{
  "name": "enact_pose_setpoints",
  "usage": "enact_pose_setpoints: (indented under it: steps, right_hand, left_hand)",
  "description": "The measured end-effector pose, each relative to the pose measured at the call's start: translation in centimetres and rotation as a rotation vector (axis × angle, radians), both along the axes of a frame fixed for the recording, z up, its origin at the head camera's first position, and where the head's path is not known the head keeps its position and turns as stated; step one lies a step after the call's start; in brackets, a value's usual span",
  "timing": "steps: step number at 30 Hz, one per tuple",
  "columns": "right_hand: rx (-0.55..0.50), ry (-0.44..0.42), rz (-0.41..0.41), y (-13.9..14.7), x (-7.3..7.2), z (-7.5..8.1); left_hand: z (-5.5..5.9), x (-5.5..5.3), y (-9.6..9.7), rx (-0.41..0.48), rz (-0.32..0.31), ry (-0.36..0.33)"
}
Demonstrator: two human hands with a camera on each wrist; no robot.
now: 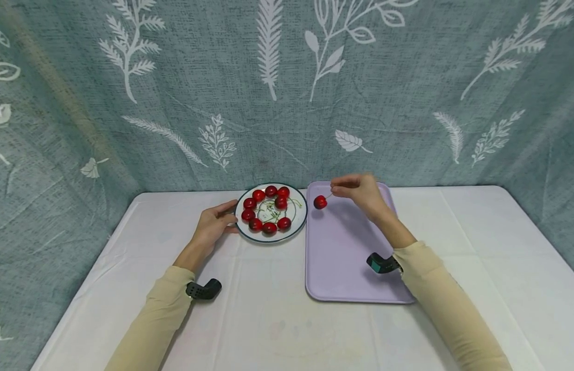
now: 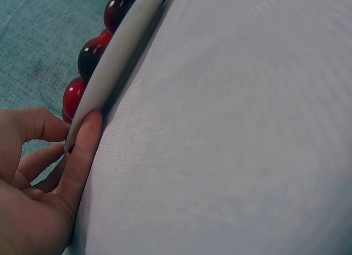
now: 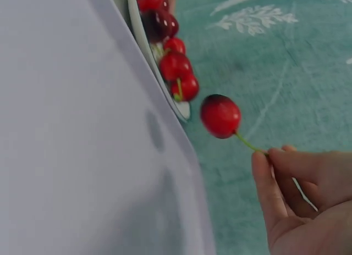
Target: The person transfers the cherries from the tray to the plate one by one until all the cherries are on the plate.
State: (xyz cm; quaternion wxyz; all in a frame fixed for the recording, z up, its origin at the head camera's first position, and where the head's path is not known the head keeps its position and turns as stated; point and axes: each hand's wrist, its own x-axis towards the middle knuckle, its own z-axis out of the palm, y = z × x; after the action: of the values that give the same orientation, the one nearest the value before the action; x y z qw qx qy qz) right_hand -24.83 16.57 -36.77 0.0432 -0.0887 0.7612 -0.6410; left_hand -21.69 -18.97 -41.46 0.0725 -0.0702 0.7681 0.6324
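A round white plate (image 1: 293, 229) with a dark blue rim bears several red cherries (image 1: 269, 228), most set in a ring with their green stems toward the middle. My left hand (image 1: 212, 226) holds the plate's left edge; one finger (image 2: 82, 150) lies against its underside in the left wrist view. Over the far left part of the lilac tray (image 1: 342, 268), my right hand (image 1: 361, 193) pinches a single cherry (image 3: 220, 116) by its thin stem. This cherry hangs off to the left of the fingertips, just right of the plate.
The tray lies beside the plate's right side on a white tablecloth (image 1: 268, 309). Behind the table hangs a grey-green curtain (image 1: 287, 144) with white leaf prints. Both wrists carry small black devices (image 1: 381, 263).
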Motion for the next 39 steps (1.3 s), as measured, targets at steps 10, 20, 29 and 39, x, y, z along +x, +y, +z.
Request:
enact_pose_setpoints:
  steps: [10,20,29,39]
  right_hand:
    - [-0.317,-0.236,-0.053,-2.9,-0.2,-1.5]
    - [-0.333,-0.192,-0.045,-5.6,0.3,-2.7]
    - [-0.316,-0.199,-0.039,-7.7,0.8,-3.4]
    - [-0.126,-0.189,-0.046,-8.0,0.9,-3.7]
  left_hand:
    - [0.1,0.0,0.0,0.007,-0.006,-0.009]
    - [-0.1,-0.2,0.0,-0.004,0.001,-0.005]
    - [-0.2,0.0,-0.1,0.01,-0.007,-0.001]
    - [-0.1,0.0,0.0,0.004,-0.002,-0.004]
